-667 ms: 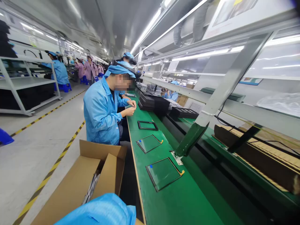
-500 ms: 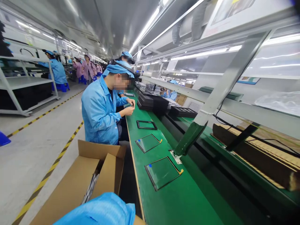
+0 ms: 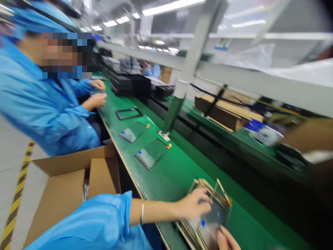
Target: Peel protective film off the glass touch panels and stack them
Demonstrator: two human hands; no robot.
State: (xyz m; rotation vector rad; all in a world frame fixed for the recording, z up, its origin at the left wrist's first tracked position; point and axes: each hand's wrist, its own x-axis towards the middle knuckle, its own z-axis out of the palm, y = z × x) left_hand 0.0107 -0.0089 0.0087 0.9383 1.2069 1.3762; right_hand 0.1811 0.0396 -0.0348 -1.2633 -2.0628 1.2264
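My left hand (image 3: 193, 205), with a thin silver bangle at the wrist, reaches over a stack of thin framed panels (image 3: 188, 232) on the green bench. Its thumb and fingers are apart above the top glass touch panel (image 3: 215, 217), which has a small blue tab. Motion blur hides whether they touch it. At the bottom edge my right hand (image 3: 227, 239) pinches the near edge of that panel, only its fingers in view. Farther up the bench lie two separate clear touch panels (image 3: 151, 154) with orange connector ends, and a black frame (image 3: 128, 113).
An open cardboard box (image 3: 65, 187) stands left of the bench (image 3: 179, 163). A co-worker in a blue smock (image 3: 52, 114) sits beyond it, hands over the bench. Black trays (image 3: 130, 83) are stacked farther back. A slanted metal post (image 3: 179, 93) rises from the bench's right side.
The view has swung right and down, bringing both my hands and the panel stack into sight. The co-worker now appears larger, at the left. The two separate panels stay on the bench.
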